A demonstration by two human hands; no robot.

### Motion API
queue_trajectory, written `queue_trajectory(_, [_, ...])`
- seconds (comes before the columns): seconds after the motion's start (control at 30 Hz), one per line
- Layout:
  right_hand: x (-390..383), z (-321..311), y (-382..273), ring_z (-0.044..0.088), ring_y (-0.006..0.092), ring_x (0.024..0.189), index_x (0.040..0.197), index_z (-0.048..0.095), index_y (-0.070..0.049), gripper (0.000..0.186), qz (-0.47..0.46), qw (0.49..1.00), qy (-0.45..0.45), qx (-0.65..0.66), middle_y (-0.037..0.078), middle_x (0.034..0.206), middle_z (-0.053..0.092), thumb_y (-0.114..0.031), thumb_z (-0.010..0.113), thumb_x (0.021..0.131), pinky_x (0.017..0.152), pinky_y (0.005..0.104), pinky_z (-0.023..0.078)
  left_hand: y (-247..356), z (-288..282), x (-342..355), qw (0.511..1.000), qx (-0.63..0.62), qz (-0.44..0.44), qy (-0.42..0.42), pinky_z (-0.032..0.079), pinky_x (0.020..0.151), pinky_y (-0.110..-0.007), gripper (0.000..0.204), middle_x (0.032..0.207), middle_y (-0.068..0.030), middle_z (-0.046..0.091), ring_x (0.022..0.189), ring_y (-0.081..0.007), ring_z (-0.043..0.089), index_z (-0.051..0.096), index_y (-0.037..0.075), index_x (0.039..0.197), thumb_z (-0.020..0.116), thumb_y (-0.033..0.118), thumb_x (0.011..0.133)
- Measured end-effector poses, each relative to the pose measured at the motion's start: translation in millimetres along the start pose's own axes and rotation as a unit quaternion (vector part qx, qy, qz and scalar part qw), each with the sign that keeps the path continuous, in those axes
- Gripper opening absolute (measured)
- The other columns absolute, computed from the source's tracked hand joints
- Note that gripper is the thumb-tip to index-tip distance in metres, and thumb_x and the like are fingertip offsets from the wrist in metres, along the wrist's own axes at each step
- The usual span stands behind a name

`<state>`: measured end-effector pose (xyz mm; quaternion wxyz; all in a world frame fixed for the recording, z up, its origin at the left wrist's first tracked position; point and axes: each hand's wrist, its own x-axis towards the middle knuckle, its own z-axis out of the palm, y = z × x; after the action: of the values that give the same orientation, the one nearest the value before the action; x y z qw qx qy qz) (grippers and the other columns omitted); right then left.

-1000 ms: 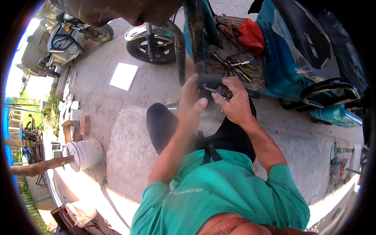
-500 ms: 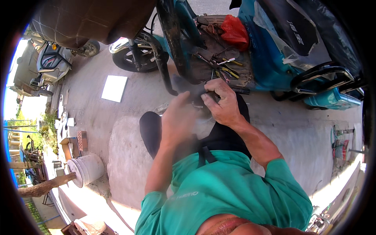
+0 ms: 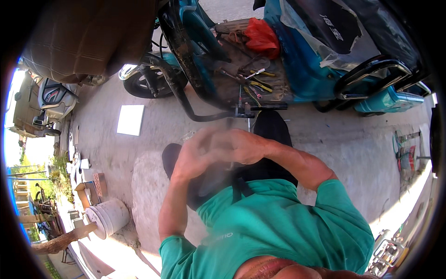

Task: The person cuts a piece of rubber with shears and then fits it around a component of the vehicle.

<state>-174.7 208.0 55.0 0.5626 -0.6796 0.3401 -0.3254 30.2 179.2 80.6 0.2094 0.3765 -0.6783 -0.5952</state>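
My left hand [image 3: 193, 153] and my right hand [image 3: 246, 148] come together above my lap, just on my side of the teal electric scooter [image 3: 309, 86]. Motion smears the fingers of both, and whatever may be between them cannot be made out. Beyond my hands runs the scooter's black tube bar [image 3: 179, 95]. On the scooter's footboard [image 3: 281, 88] lie several hand tools, among them yellow-handled pliers [image 3: 261, 86] and a bright metal tool [image 3: 254, 73]. A red plastic bag [image 3: 262, 38] rests behind them.
A brown quilted cover [image 3: 88, 37] hangs at the upper left. A white square sheet [image 3: 130, 120] lies on the concrete floor. To the left stand a white bucket [image 3: 114, 216], a wooden pole [image 3: 65, 238], a brick [image 3: 100, 183] and another scooter [image 3: 55, 100].
My right hand has moved left and toward my body, away from the footboard's edge, and now meets my left hand. My left hand has shifted slightly left and nearer.
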Motion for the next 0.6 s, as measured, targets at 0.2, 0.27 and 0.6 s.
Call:
queue_trajectory(0.2, [-2,-9,6,0.063,0.0145,0.076,0.105,0.064,0.000,0.021,0.049,0.996,0.069,0.023,0.009,0.089,0.069,-0.010,0.062,0.086,0.069,0.0326,0.050,-4,8,-4,0.997,-0.008,-0.072,-0.032,0.049,0.079,-0.028,0.052,0.098,-0.0054,0.068,0.090,-0.0122,0.061,0.063,-0.004,0.117,0.080,0.028,0.080])
queue_trajectory(0.27, [-1,-10,5,0.063,0.0144,0.076,0.106,0.064,0.000,0.021,0.045,0.994,0.096,-0.005,0.009,0.088,0.070,-0.012,0.063,0.088,0.071,0.0328,0.050,3,9,-2,0.993,0.057,-0.094,-0.038,0.049,0.074,-0.027,0.039,0.090,-0.0028,0.068,0.083,-0.0103,0.060,0.067,-0.004,0.108,0.078,0.023,0.082])
queue_trajectory(0.6, [-1,-19,1,0.064,0.0265,0.087,0.096,0.068,-0.002,0.027,0.015,0.998,0.033,-0.050,0.014,0.091,0.068,-0.027,0.059,0.092,0.079,0.0389,0.049,15,-6,-16,0.999,0.027,-0.016,0.023,0.047,0.069,-0.024,0.015,0.080,-0.0016,0.068,0.074,-0.0089,0.059,0.072,0.000,0.094,0.065,0.012,0.089])
